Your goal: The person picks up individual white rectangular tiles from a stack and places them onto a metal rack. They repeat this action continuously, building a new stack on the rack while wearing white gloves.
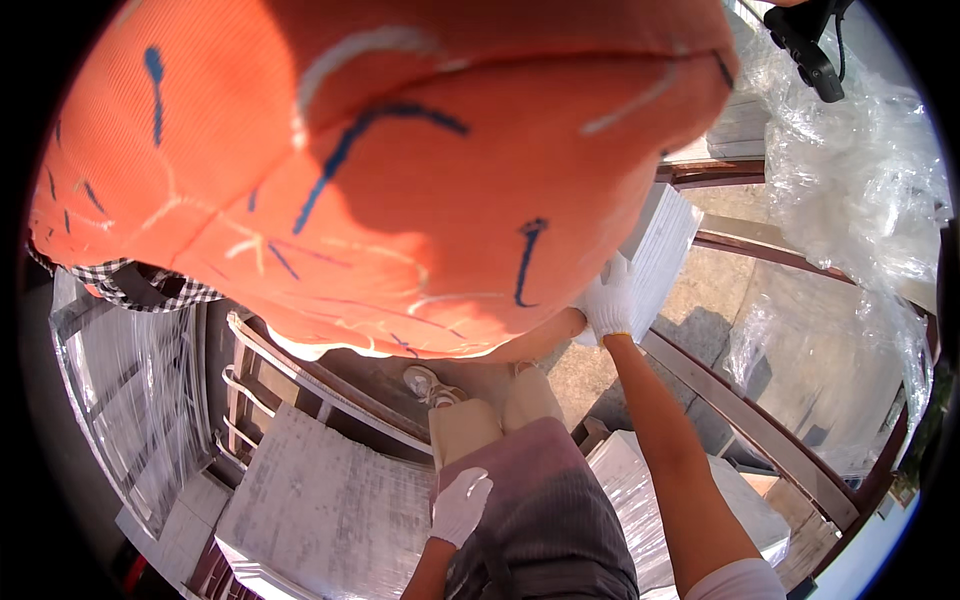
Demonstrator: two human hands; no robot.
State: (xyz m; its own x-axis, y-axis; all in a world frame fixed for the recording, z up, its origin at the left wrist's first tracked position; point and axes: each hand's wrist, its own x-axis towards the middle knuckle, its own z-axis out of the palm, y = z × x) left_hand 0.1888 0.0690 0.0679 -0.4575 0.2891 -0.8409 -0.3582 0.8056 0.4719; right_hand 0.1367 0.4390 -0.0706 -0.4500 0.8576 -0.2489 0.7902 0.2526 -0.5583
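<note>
My right hand [606,303], in a white knit glove, is at the near edge of a tilted stack of thin white boards [664,243], its fingers closed on that edge and partly hidden. My left hand [461,507], gloved alike, hangs loosely open by my thigh, holding nothing. A co-worker in an orange shirt [430,190] with blue and white marks fills the upper view. That person's bare forearm [545,340] reaches toward the same stack; their hand is hidden behind mine.
A large white stack [320,500] stands at lower left, and a film-wrapped one [630,490] by my right arm. Brown metal rails [750,425] cross the right side. Clear plastic film [850,150] hangs upper right. A wrapped frame [135,390] stands far left.
</note>
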